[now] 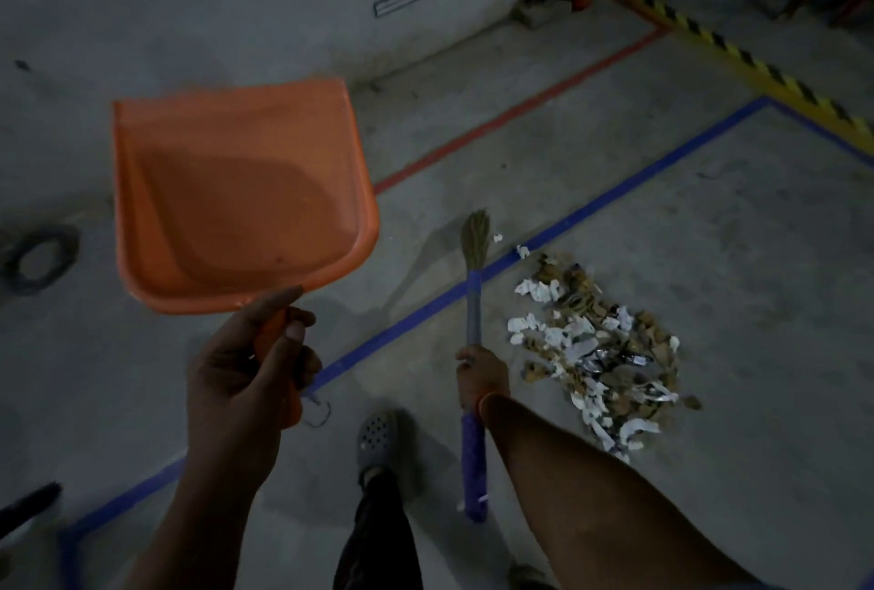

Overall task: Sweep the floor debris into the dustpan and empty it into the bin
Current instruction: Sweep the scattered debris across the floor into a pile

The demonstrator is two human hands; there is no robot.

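The debris pile [600,353] lies on the floor just right of the right grip [482,376], which clasps the broom [474,305], bristles pointing away. The left grip [250,362] holds the empty dustpan [241,197] aloft, farther from the pile.

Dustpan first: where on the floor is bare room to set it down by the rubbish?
Bare concrete lies between the blue tape line and the debris pile, beside the broom, and to the pile's right. The dustpan is held up, empty.
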